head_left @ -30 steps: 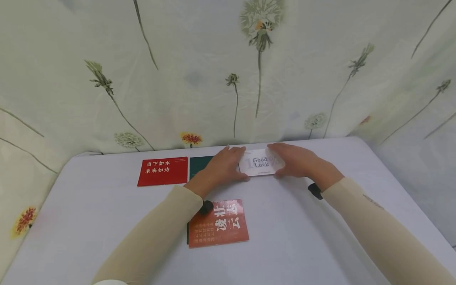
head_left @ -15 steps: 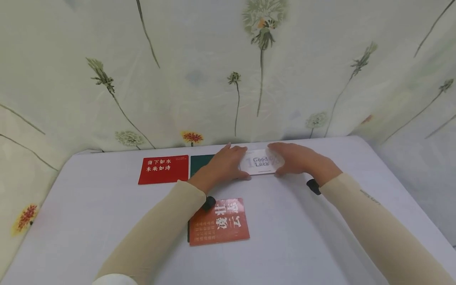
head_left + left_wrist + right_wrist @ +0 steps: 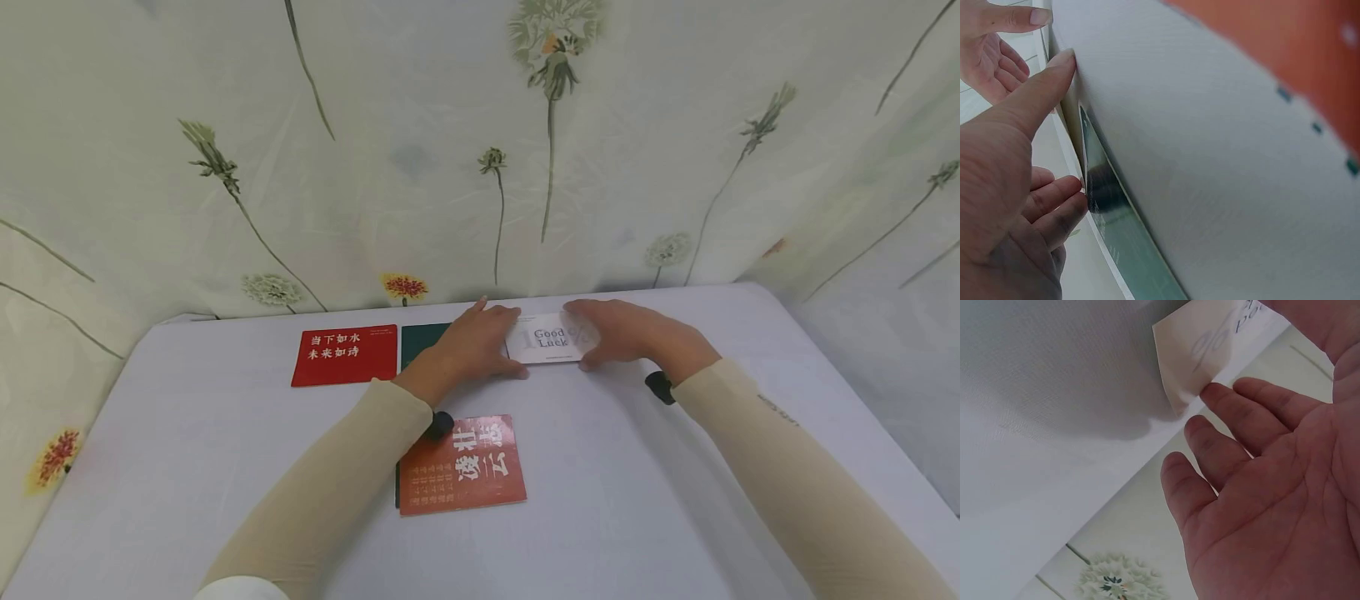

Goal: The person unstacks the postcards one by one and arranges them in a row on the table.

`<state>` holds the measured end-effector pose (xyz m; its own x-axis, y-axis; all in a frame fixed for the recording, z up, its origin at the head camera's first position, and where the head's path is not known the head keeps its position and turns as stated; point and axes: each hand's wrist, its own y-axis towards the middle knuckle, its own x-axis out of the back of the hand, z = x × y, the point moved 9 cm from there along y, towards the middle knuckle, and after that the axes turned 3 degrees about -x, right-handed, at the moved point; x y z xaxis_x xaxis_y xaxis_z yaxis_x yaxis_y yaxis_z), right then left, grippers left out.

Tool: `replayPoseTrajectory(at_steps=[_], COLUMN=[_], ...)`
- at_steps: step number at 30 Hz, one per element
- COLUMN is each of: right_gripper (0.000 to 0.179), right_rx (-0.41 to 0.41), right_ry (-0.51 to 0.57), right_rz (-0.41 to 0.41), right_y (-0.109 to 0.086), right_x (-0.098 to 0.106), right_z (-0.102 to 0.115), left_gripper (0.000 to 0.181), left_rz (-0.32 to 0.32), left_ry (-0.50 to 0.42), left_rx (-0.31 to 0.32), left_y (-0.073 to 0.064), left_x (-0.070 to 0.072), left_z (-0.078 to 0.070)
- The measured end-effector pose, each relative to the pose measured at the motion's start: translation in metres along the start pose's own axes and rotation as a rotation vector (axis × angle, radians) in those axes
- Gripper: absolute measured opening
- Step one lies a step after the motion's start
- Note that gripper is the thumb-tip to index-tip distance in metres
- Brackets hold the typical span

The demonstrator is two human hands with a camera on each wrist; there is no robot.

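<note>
A white card printed "Good Luck" [image 3: 551, 340] lies near the table's back edge. The left hand [image 3: 471, 342] holds its left end, thumb at the near edge and fingers at the far edge. At the opposite end the right hand [image 3: 626, 335] grips it the same way, covering the right corners. Under the left hand, a dark green card [image 3: 423, 340] is partly hidden. To its left lies a red card with white characters [image 3: 345, 357]. Closer to the person, an orange-red card [image 3: 468, 467] rests on a dark one, mostly concealed. The right wrist view shows the white card's corner [image 3: 1194, 356] beside the fingertips.
A white cloth covers the table [image 3: 615, 492]. Behind it hangs a pale curtain with dandelion prints [image 3: 420, 192], close to the far edge. A small black device [image 3: 660, 387] sits at the right wrist, and another black device [image 3: 439, 425] at the left.
Both hands stay at the ends of the white card, with only very slight shifts. The whole head view has drifted a little; the other cards keep their places on the table.
</note>
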<state>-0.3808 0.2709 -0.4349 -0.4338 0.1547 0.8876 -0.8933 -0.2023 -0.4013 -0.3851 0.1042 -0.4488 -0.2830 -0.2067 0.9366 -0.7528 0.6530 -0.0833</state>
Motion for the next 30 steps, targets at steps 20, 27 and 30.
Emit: replayPoseTrajectory(at_steps=[20, 27, 30], right_gripper=[0.090, 0.083, 0.081], right_rx=[0.057, 0.054, 0.062], right_ry=[0.004, -0.020, -0.044], right_rz=[-0.114, -0.156, -0.175], right_y=[-0.012, -0.020, -0.023], right_x=[0.000, 0.001, 0.003], right_z=[0.001, 0.006, 0.009], left_gripper=[0.095, 0.087, 0.087], left_rz=[-0.020, -0.054, -0.065], left_ry=[0.111, 0.109, 0.098], left_rx=[-0.072, -0.053, -0.041], left_y=[-0.003, -0.011, -0.014], left_x=[0.004, 0.010, 0.014], left_z=[-0.018, -0.017, -0.017])
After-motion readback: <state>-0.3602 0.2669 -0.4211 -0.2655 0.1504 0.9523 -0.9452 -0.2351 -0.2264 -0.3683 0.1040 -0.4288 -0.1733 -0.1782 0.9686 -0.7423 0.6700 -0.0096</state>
